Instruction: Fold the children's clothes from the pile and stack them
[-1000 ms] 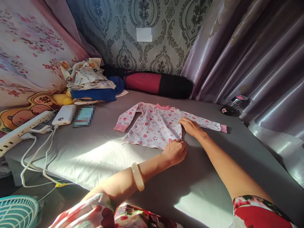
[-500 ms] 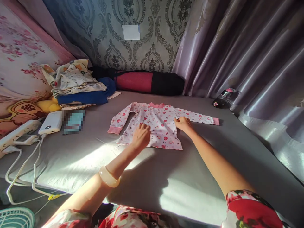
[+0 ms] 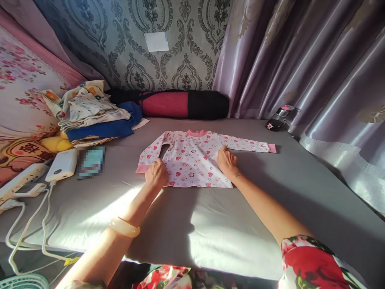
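A small long-sleeved shirt [image 3: 192, 160], white with pink hearts and flowers and pink collar and cuffs, lies spread on the grey bed sheet [image 3: 255, 192], collar facing away from me. My left hand [image 3: 156, 173], a pale bangle [image 3: 124, 227] on its forearm, is closed on the shirt's left side edge, beside the left cuff. On the opposite side, my right hand [image 3: 227, 160] pinches the side edge just below the right sleeve. That sleeve stretches straight out to the right, while the left one angles down toward me. My fingers hide parts of both side edges.
Folded clothes [image 3: 96, 114] are piled at the back left, beside a red and black roll [image 3: 168, 104]. A white power bank [image 3: 61, 164], a power strip [image 3: 22, 182] and cables lie on the left. A dark bottle [image 3: 278, 118] stands near the curtain [image 3: 270, 60].
My left hand has moved left from above the shirt's middle to its left edge and closed there. My right hand stays at the right edge. The shirt's left side looks straighter.
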Demonstrator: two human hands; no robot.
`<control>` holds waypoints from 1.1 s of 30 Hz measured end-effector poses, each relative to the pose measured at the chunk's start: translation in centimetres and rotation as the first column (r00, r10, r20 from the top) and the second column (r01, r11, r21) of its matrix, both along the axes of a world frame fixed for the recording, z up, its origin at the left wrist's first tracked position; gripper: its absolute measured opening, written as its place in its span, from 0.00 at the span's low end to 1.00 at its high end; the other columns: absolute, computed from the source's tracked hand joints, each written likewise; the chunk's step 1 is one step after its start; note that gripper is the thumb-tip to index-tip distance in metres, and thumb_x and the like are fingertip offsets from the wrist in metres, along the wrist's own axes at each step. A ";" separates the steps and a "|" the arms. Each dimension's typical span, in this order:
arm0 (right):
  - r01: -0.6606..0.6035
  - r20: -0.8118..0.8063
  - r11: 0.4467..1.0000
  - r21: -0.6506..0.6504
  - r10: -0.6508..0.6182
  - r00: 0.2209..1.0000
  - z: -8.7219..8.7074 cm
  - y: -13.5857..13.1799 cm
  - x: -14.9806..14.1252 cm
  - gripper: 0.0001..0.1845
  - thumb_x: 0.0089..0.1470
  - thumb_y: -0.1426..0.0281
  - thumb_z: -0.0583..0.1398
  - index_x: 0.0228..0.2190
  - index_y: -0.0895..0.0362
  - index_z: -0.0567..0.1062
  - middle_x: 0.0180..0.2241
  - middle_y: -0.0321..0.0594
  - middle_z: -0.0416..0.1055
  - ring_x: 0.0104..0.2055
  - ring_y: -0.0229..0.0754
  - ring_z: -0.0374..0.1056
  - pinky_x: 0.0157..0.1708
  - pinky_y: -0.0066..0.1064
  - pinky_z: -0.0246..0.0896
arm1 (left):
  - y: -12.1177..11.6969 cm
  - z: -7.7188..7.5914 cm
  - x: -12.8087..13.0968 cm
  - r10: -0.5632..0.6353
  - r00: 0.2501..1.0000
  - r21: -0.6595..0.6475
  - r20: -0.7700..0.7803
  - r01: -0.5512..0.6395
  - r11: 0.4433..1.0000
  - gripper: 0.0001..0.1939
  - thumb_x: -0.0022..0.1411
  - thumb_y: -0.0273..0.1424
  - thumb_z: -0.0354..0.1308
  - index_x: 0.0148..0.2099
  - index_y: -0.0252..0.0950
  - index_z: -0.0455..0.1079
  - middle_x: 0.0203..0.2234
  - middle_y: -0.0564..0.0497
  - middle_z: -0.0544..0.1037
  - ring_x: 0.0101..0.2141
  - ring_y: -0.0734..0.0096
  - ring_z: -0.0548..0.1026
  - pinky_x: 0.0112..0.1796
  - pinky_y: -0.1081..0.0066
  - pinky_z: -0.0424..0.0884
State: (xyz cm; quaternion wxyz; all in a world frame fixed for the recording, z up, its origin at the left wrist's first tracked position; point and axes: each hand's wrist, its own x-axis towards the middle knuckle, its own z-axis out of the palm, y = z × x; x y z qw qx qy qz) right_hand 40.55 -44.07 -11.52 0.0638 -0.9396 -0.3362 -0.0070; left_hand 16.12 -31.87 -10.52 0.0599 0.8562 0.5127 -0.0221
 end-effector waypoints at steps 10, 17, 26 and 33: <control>-0.072 0.060 0.991 -0.114 0.079 0.995 0.9 -0.8 -0.1 0.18 0.65 0.77 0.43 0.50 0.65 0.67 0.41 0.60 0.75 0.45 0.52 0.73 0.42 0.37 0.63 | 1.6 -0.1 -2.0 -0.089 0.996 -0.040 -0.022 0.088 0.995 0.18 0.72 0.36 0.35 0.53 0.35 0.62 0.47 0.37 0.74 0.42 0.54 0.77 0.37 0.62 0.70; -0.456 0.238 0.890 0.012 0.441 0.866 -0.6 -1.5 -2.1 0.24 0.67 0.66 0.46 0.56 0.66 0.66 0.61 0.59 0.60 0.61 0.54 0.58 0.58 0.41 0.53 | 2.0 0.2 -2.5 -0.153 0.987 -0.082 0.049 0.157 0.984 0.16 0.69 0.33 0.40 0.51 0.37 0.65 0.45 0.40 0.76 0.46 0.58 0.75 0.40 0.66 0.67; -0.492 0.073 0.871 -0.011 0.491 0.868 0.5 2.1 -2.3 0.26 0.68 0.62 0.42 0.49 0.62 0.73 0.53 0.55 0.69 0.54 0.51 0.65 0.57 0.42 0.54 | 3.7 1.3 -4.1 -0.174 0.962 -0.008 0.211 0.180 0.984 0.16 0.69 0.38 0.43 0.51 0.40 0.67 0.40 0.47 0.78 0.42 0.62 0.76 0.37 0.69 0.66; -0.307 0.025 0.951 0.026 0.306 0.952 -0.6 10.5 0.9 0.31 0.67 0.64 0.43 0.64 0.69 0.56 0.68 0.58 0.47 0.69 0.53 0.44 0.65 0.45 0.40 | 5.1 1.0 -5.6 -0.153 0.955 0.069 0.253 0.140 0.988 0.18 0.68 0.36 0.46 0.55 0.36 0.66 0.45 0.42 0.74 0.46 0.62 0.73 0.46 0.66 0.67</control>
